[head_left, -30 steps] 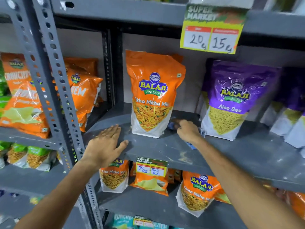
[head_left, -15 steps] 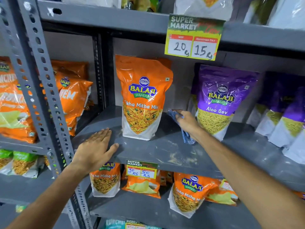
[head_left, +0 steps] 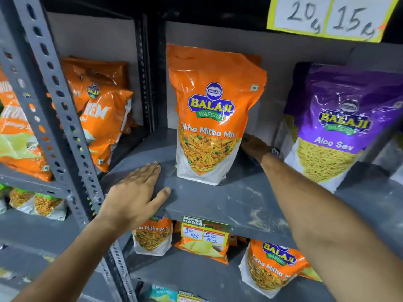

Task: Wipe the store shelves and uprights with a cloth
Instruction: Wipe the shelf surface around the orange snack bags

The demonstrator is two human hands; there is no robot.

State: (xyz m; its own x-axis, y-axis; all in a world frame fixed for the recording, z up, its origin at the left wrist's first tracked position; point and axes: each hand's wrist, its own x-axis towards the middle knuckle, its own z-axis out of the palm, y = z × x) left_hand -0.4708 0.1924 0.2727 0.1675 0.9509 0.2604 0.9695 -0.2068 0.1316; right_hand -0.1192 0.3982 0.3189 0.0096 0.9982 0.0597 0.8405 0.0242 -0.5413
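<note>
The grey metal shelf (head_left: pixel 229 201) runs across the middle, dusty with pale streaks. My left hand (head_left: pixel 135 192) lies flat on its front left part, fingers spread. My right hand (head_left: pixel 255 147) reaches deep to the back of the shelf, between the orange Tikha Mitha Mix pouch (head_left: pixel 213 118) and the purple Aloo Sev pouch (head_left: pixel 340 127). It presses a blue cloth (head_left: pixel 275 151) down; only a small corner of the cloth shows beside the wrist. A perforated grey upright (head_left: pixel 54 101) stands at the left.
Orange snack bags (head_left: pixel 102 110) fill the neighbouring bay on the left. A yellow price tag (head_left: pixel 331 16) hangs from the shelf above, and another price tag (head_left: pixel 205 232) is on this shelf's front edge. More pouches (head_left: pixel 270 269) stand on the shelf below.
My right hand has pushed the cloth further back between the two pouches, so most of the cloth is hidden now. The camera has moved closer. My left hand stays flat on the shelf.
</note>
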